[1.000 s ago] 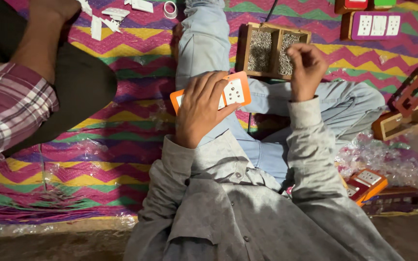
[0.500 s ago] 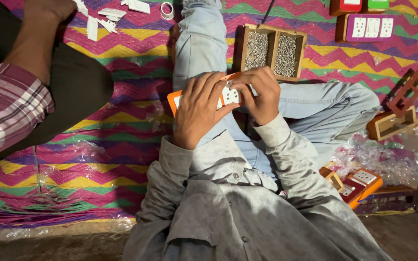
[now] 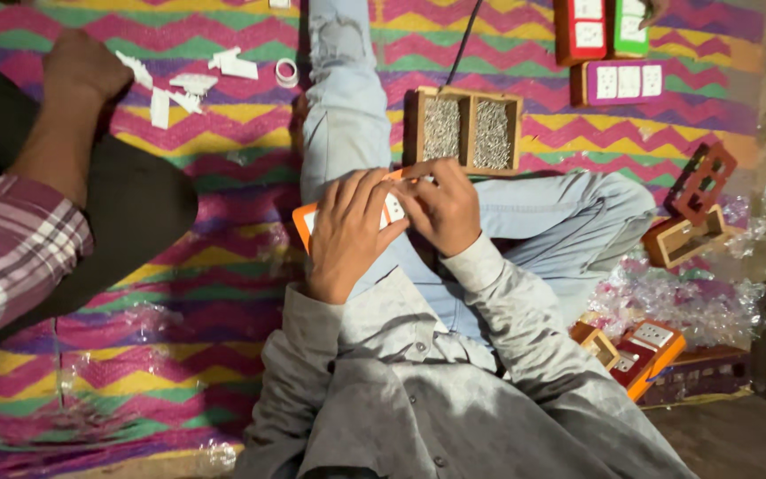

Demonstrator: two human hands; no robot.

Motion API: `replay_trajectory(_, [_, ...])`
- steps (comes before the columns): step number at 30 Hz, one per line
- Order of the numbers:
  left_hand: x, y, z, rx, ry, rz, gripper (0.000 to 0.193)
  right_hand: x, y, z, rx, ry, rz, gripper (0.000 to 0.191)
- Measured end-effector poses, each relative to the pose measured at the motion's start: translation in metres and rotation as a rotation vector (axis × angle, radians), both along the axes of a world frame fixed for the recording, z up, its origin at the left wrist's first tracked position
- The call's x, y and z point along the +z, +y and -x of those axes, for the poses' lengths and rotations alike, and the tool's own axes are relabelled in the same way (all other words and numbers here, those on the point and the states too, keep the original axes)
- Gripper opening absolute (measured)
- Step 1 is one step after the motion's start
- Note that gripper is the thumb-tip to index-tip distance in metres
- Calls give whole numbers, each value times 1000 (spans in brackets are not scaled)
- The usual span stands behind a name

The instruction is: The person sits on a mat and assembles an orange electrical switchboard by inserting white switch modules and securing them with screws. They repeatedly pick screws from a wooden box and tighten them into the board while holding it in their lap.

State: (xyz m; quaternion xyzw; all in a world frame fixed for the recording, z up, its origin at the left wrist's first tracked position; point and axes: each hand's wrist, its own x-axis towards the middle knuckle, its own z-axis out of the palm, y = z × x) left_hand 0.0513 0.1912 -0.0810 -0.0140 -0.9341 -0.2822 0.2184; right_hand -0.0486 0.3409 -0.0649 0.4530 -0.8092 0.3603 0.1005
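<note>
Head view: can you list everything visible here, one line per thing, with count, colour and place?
switch board: one, orange with white switches, on the lap, held by both hands
wooden tray: one, brown, two compartments of small grey screws, on the mat past the knees
finished boards: three, red, green and purple, top right
empty frames: two, dark red and tan, right edge
boards by the right hip: a few, orange and red
white plastic parts: several, top left
tape ring: one, white, top
mat: zigzag, multicoloured
co-worker's hand: one, left, checked sleeve nearby
left hand: on the board
right hand: at the board's edge
</note>
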Motion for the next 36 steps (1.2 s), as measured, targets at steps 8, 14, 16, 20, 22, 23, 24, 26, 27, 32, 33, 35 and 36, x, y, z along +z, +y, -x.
replay_trajectory(8, [4,4,2,14,4,42,63,4,2,-4,-21,36,-61,18])
replay_trajectory(14, [14,2,0,-75,-27,-21,76,-28,21,0,-5,-235,148,12])
replay_trajectory(16, [14,3,0,-80,-43,23,75,-47,27,8,-44,-421,290,9])
replay_trajectory(20, [6,5,-2,-71,21,59,68,-76,44,30,-263,-723,456,9])
replay_trajectory(22, [0,7,-3,-74,49,74,65,-82,53,42,-396,-709,330,11])
replay_trajectory(23, [-2,8,-2,-75,54,75,65,-83,58,49,-461,-621,182,12])
replay_trajectory(24, [-4,8,-2,-74,59,78,65,-83,61,56,-522,-532,36,13])
replay_trajectory(26, [-6,9,-1,-76,69,77,65,-83,64,71,-428,-188,-129,15])
replay_trajectory(27, [-5,9,0,-82,74,72,66,-83,64,76,-380,-19,-212,17])
replay_trajectory(32, [11,8,9,-67,213,-69,65,-86,61,93,-249,13,-539,14])
replay_trajectory(33, [14,8,9,-63,257,-137,66,-87,61,94,-231,29,-618,15])
replay_trajectory(35, [17,11,7,-60,284,-327,64,-90,58,96,-303,53,-645,17])
replay_trajectory(36, [17,14,5,-64,267,-448,62,-90,57,97,-340,64,-659,18])
